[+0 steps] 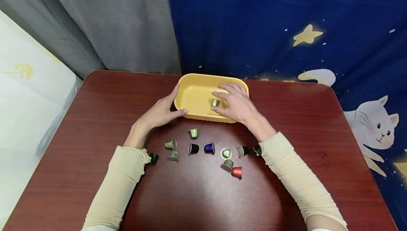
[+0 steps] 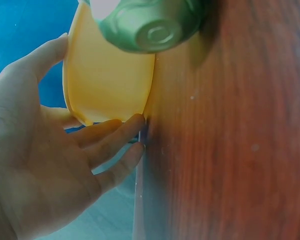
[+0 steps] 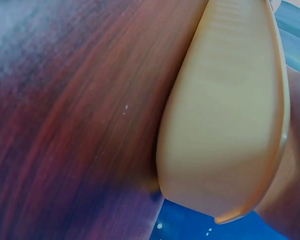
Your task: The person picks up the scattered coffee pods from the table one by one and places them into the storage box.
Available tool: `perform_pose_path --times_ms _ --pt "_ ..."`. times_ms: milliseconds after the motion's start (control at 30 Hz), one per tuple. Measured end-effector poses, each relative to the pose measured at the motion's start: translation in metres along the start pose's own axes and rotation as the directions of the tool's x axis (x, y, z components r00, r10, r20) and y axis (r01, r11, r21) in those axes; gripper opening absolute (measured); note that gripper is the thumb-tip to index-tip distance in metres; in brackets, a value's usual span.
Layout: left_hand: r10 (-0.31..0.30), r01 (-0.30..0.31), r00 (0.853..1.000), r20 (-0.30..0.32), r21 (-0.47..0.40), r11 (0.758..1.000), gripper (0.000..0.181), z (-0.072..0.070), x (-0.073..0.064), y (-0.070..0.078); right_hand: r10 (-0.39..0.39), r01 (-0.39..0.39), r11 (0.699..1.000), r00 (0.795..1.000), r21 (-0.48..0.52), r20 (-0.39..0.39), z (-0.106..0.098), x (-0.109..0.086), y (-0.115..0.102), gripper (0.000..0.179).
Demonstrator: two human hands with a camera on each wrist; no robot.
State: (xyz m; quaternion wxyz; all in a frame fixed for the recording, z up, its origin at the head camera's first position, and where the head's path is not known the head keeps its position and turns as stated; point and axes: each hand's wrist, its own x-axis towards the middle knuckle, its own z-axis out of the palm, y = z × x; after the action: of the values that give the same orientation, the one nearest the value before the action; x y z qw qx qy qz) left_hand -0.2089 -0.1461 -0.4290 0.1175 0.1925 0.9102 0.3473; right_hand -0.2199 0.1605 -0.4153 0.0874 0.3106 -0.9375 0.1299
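A yellow plastic bin (image 1: 195, 98) stands near the table's back edge. My left hand (image 1: 160, 111) holds its left end, thumb on the front rim and fingers along the outer side. Over the bin's right part, my right hand (image 1: 236, 104) reaches inside with its fingers spread. A gold-green coffee capsule (image 1: 215, 102) sits between its thumb and index finger, with no clear grip on it. In the right wrist view, the bin's wall (image 3: 225, 120) hides most of that hand. A green capsule (image 2: 157, 30) looms close in the left wrist view.
Several coffee capsules lie in front of the bin: green ones (image 1: 194, 133), a black one (image 1: 193, 148), a purple one (image 1: 209, 148), a red one (image 1: 237, 172). Another dark one (image 1: 242, 150) lies by the right forearm. Curtains (image 1: 229, 26) hang behind the dark red table (image 1: 295, 118).
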Motion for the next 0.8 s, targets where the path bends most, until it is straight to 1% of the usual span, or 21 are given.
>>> perform_pose_path --times_ms 200,500,800 --pt "0.002 -0.002 1.000 -0.003 0.001 1.000 0.102 0.000 0.000 0.000 -0.014 0.015 1.000 0.999 0.010 -0.028 -0.003 -0.004 -0.001 0.057" --pt "-0.002 0.002 1.000 -0.002 0.006 1.000 0.102 0.000 0.001 0.001 -0.035 0.035 0.999 0.999 0.019 -0.034 -0.005 -0.008 -0.004 0.057" --pt "0.003 -0.003 1.000 0.001 0.006 1.000 0.103 0.000 0.000 0.000 -0.054 0.055 0.998 0.998 0.028 -0.036 -0.011 -0.013 -0.005 0.063"
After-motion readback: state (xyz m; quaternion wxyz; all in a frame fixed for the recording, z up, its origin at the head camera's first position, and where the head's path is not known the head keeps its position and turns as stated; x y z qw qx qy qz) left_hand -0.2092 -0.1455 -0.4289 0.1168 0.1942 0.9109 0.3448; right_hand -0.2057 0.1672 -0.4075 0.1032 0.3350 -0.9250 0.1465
